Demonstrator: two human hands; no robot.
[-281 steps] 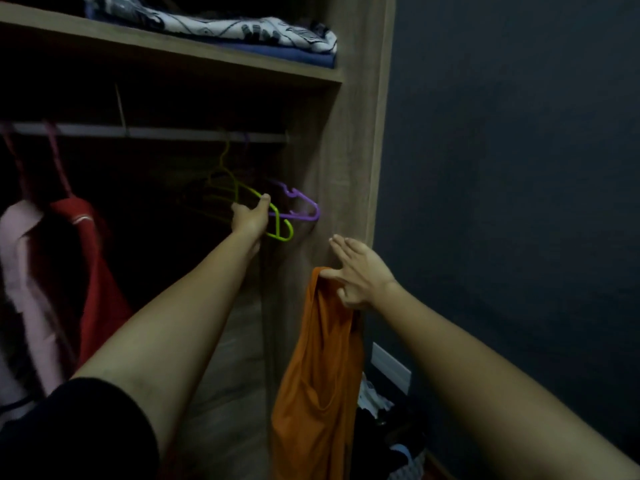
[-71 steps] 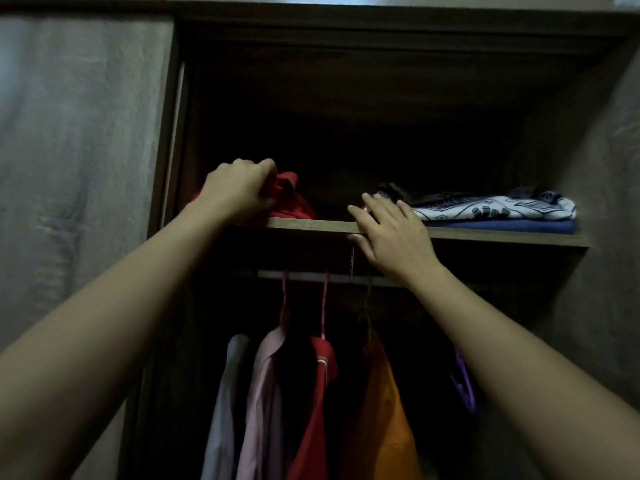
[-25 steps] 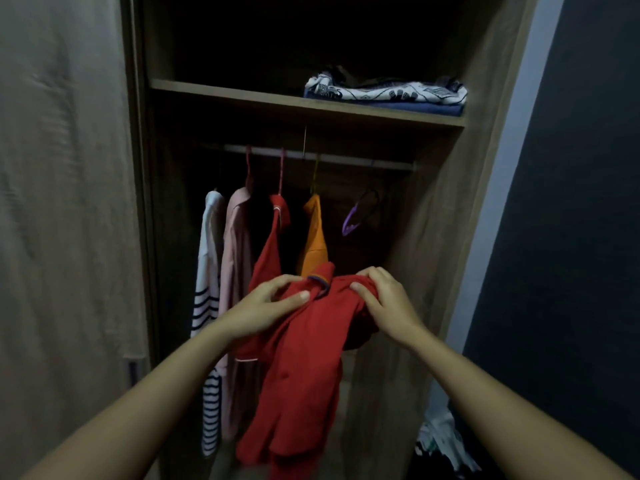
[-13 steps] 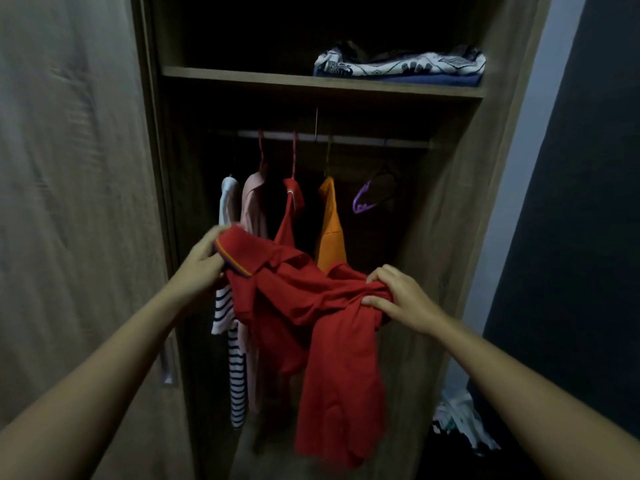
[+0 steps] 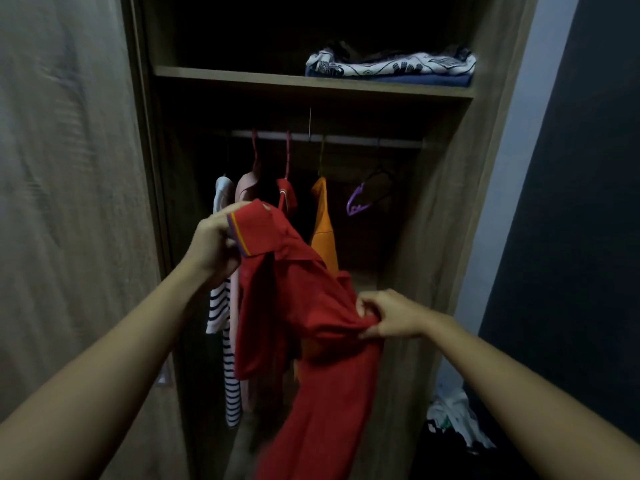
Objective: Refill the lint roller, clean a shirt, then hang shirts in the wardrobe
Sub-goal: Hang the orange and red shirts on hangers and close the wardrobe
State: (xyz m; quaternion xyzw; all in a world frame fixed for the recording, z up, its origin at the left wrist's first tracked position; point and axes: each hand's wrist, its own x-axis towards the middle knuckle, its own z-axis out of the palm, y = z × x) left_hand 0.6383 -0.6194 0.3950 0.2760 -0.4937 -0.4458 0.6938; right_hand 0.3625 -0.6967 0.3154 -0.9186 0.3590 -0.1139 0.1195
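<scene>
While the left hand [image 5: 214,247] grips the crumpled red polo shirt [image 5: 311,341] by its collar and the right hand [image 5: 391,318] pinches its middle, the empty purple plastic hanger [image 5: 360,202] hangs beyond, up-right, nearer the right hand.

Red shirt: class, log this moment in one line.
red shirt: unhung | left hand: grips striped edge | right hand: pinches fabric | purple hanger: empty

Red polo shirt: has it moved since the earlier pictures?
Yes: the red polo shirt came down off the wooden shelf to below the rail.
</scene>
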